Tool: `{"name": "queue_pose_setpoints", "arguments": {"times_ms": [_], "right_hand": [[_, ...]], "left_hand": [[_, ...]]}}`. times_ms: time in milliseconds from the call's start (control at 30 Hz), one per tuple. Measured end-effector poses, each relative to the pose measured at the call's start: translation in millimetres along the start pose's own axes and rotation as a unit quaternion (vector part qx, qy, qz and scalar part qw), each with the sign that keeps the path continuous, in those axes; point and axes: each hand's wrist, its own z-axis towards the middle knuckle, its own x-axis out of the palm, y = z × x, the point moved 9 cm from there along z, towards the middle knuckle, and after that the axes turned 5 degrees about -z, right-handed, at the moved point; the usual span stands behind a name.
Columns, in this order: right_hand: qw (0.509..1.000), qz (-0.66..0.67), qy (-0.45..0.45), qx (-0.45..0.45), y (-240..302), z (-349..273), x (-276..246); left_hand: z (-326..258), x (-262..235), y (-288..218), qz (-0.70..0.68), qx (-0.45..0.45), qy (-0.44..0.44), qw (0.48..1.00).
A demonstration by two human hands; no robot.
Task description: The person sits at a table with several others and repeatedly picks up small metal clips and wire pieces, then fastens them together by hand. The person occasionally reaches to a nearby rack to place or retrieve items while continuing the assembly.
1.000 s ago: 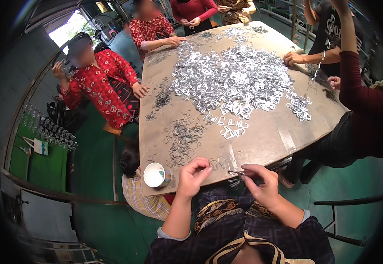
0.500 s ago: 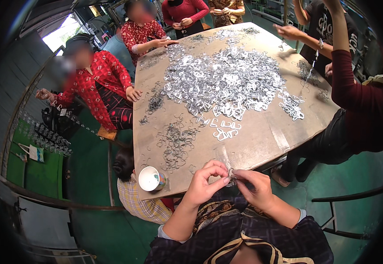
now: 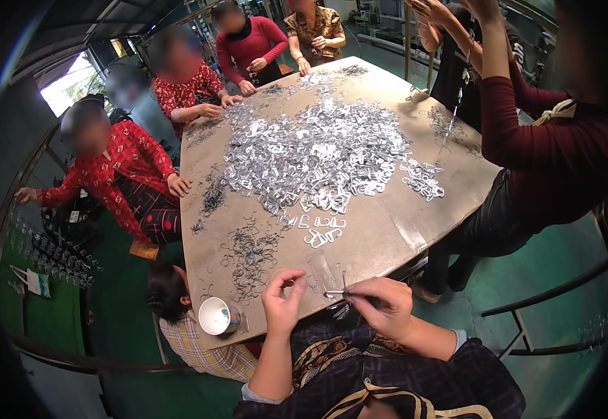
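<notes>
My right hand pinches a small metal hook over the table's near edge. One pale bar of it points left and a thin wire stands up; darker metal pieces hang just below the fingers. Left of it, apart from the hook, my left hand is raised with thumb and index finger curled together. Anything between those fingertips is too small to make out. Thin loose wire hooks lie scattered on the table beyond my left hand. A few flat silver hooks lie farther off, in front of a big pile.
The brown-covered table has a white paper cup at its near left corner. People stand or sit around it; one in a dark red sleeve holds a hanging chain of hooks at the right. A metal rail curves at right.
My hands have come apart, the left moving left, exposing the hook in my right hand. The view has shifted, and the people at right have raised their hands.
</notes>
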Motion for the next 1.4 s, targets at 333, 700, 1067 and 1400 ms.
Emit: {"name": "queue_pose_setpoints", "arguments": {"times_ms": [333,700,1067,1400], "right_hand": [[0.979,0.159,-0.127,0.013,35,59,-42],[0.931,0.158,-0.238,-0.228,136,132,-160],[0.93,0.016,-0.234,-0.283,232,105,-303],[0.835,-0.149,-0.454,-0.272,282,27,-356]], "left_hand": [[-16,-64,82,0.303,0.086,-0.117,0.942],[-23,-66,91,0.361,0.088,-0.099,0.923],[-23,-64,90,0.358,0.103,-0.088,0.924],[-23,-73,129,0.33,0.193,-0.099,0.919]]}}
